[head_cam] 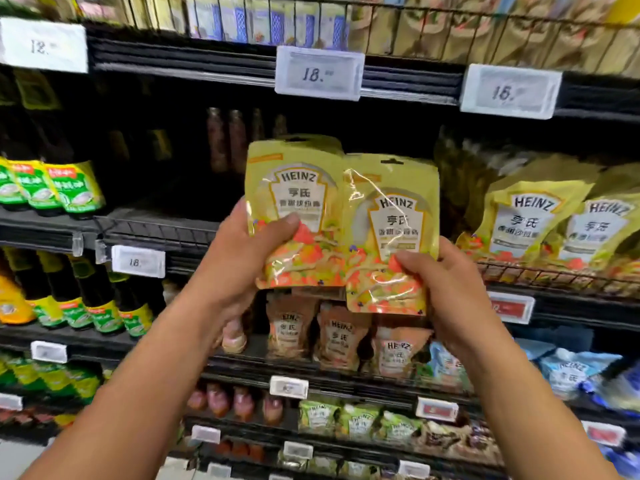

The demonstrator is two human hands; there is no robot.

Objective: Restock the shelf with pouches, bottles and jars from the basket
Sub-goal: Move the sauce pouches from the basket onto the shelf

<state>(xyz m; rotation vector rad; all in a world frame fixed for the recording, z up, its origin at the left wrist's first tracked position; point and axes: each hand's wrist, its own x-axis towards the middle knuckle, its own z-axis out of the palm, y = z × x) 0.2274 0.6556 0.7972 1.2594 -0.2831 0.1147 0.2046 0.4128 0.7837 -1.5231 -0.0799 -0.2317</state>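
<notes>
I hold two yellow Heinz pouches up in front of the shelf, side by side. My left hand (239, 258) grips the left pouch (294, 188) by its lower left edge, thumb across the front. My right hand (446, 289) pinches the right pouch (394, 216) at its lower right, thumb on the front. The right pouch overlaps the left one slightly and hangs a little lower. Matching yellow Heinz pouches (526, 220) stand on the shelf to the right behind a wire rail (554, 277). The basket is out of view.
A dark gap (166, 188) lies on the shelf behind the held pouches, with dark bottles at its back. Green-labelled bottles (62, 188) stand at left. Pinkish Heinz pouches (341, 337) fill the shelf below. Price tags (318, 72) hang on the shelf edges.
</notes>
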